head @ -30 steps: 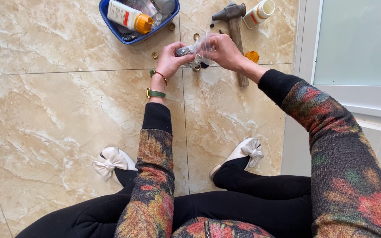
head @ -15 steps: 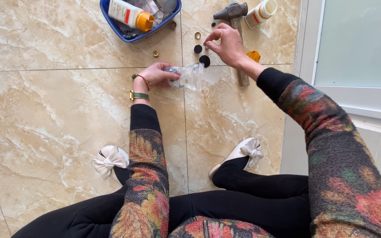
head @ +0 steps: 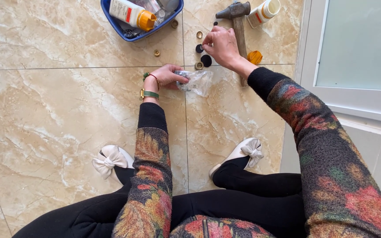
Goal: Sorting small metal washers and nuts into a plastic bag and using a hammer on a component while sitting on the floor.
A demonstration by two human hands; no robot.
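Seated on a tiled floor (head: 45,110), seen from above. Left hand (head: 166,75) pinches the neck of a small clear plastic bag (head: 197,81), fingers closed on it; the bag lies crumpled on the tile just beside a grout line, near the middle of the far part of the floor. What is inside it cannot be made out.

Right hand (head: 221,44) is further out, fingertips drawn together in a pinch over the small parts — whether it holds anything between them I cannot tell. Just beside it: two black discs (head: 206,60), a brass ring (head: 199,34) and another brass fitting (head: 198,66) near the bag's top.

A hammer (head: 239,22) lies along the floor past the right hand, its handle partly hidden by the wrist. An orange cap (head: 255,57) sits touching or nearly touching the handle (hard to separate). A white bottle (head: 263,11) lies at the far edge, toward the door frame (head: 314,88).

Blue tub (head: 111,20) at the far edge holds a white bottle with an orange cap (head: 131,13). One brass nut (head: 156,53) lies alone near the tub.
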